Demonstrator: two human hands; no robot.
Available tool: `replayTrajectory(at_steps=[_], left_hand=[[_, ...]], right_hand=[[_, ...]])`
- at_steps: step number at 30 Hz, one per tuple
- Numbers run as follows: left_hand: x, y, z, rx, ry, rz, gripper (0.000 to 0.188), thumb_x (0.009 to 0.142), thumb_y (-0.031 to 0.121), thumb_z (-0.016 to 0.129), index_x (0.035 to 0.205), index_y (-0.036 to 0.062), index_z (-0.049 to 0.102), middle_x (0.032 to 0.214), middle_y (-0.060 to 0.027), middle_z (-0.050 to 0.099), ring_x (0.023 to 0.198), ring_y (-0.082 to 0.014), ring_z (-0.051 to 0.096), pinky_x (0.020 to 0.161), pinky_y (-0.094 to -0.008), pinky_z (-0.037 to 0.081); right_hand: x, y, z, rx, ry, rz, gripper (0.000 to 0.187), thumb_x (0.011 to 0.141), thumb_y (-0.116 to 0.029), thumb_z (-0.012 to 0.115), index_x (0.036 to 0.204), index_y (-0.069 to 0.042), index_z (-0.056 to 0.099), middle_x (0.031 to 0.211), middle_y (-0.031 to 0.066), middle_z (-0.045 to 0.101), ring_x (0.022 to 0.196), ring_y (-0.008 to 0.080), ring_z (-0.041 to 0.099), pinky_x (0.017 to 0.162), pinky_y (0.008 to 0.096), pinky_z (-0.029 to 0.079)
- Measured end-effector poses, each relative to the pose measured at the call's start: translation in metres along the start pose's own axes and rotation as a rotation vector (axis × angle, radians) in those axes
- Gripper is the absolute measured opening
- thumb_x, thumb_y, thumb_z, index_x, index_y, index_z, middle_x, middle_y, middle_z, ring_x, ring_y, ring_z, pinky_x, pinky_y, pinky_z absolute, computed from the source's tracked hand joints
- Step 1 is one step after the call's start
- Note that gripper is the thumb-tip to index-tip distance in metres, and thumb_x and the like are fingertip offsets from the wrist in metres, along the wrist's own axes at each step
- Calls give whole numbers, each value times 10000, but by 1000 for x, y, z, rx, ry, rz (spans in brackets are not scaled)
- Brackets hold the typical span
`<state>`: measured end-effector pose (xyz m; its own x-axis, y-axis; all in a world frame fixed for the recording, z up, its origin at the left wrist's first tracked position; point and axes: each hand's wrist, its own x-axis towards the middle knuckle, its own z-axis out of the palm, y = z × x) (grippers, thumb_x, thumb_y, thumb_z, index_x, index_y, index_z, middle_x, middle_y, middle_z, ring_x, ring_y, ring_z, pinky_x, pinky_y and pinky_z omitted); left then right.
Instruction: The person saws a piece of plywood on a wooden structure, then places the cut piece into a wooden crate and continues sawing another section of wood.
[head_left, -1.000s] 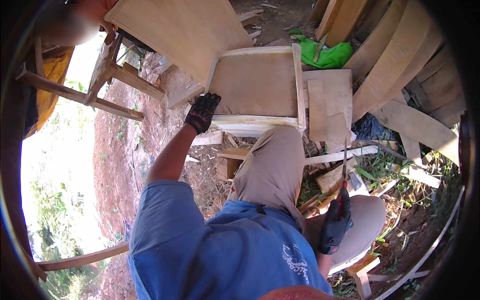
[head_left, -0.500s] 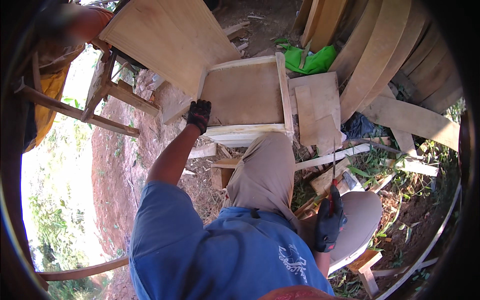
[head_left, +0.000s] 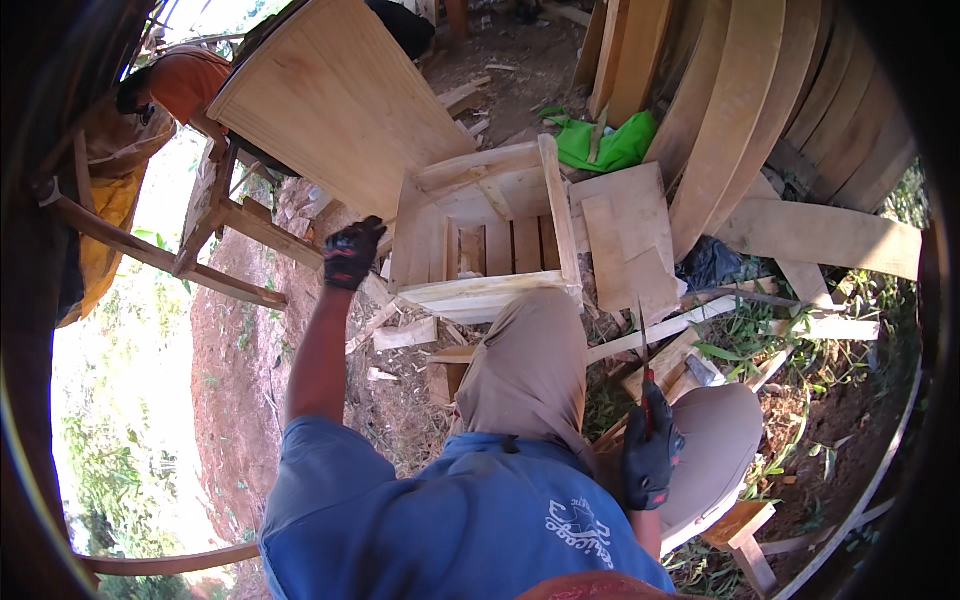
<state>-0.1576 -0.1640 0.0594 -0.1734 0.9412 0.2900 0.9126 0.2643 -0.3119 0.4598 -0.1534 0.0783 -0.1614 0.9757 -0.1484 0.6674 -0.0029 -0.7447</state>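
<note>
My left hand (head_left: pixel 352 252), in a black and red glove, is raised just left of a pale wooden box (head_left: pixel 485 290). Its fingers are curled; what they hold, if anything, I cannot make out. The box's top is uncovered, and slats (head_left: pixel 500 248) with gaps between them show at its bottom. A tall pale wooden panel (head_left: pixel 325 105) leans up at the box's far left side. Over my right thigh, my gloved right hand (head_left: pixel 652 455) is closed around a red-handled tool (head_left: pixel 647 378) with a thin, pointed metal blade turned away from me.
Long curved boards (head_left: pixel 735 120) lean at the far right beside a green bag (head_left: pixel 622 146). Flat offcuts (head_left: pixel 622 245) lie right of the box. A wooden frame (head_left: pixel 225 215) stands at the left, near another person (head_left: pixel 185 85) in orange.
The brown sheet over the box's top is gone from there, so the inside shows. My left hand has moved left and away from the box. The right hand still holds its tool.
</note>
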Motion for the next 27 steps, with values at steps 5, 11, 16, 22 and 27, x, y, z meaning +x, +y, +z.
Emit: replayTrajectory(at_steps=[5,11,16,22,27], left_hand=[[21,-79,-165,-598,21,-584,515,962,455,778,1270,42,772,1142,-162,817,1014,-288,783,889,-432,593],[10,-144,-191,-1081,-280,-647,493,1037,395,748,1300,-23,735,1060,-67,789,851,-146,736,791,-343,587],[24,-117,-147,-1030,-401,-374,534,1036,382,744,1370,-31,701,1108,-71,773,970,-155,715,872,-337,570],[64,-21,-86,-1025,-751,-283,581,1019,435,757,1363,-32,718,1249,-107,750,1131,-160,675,987,-335,533],[57,-37,11,-962,-416,-102,710,998,546,726,1483,32,649,1485,-215,657,1358,-304,629,1130,-409,495]], right_hand=[[1,1,6,-1,-25,19,433,1049,-244,618,1443,-72,669,1274,261,745,1133,450,732,962,533,567],[-3,-2,14,-271,-374,-154,460,1032,-318,665,1399,-42,679,1211,290,746,1067,465,739,895,538,584],[4,-42,11,-90,-389,-383,635,985,-445,777,1427,-8,647,1271,259,741,1124,392,752,916,483,611],[61,-46,93,824,-665,-191,627,1027,-322,786,1522,-12,559,1162,154,765,912,279,779,769,414,634],[76,-40,138,327,-301,-388,360,1031,-307,781,1206,-3,698,920,102,726,717,223,700,630,358,565]])
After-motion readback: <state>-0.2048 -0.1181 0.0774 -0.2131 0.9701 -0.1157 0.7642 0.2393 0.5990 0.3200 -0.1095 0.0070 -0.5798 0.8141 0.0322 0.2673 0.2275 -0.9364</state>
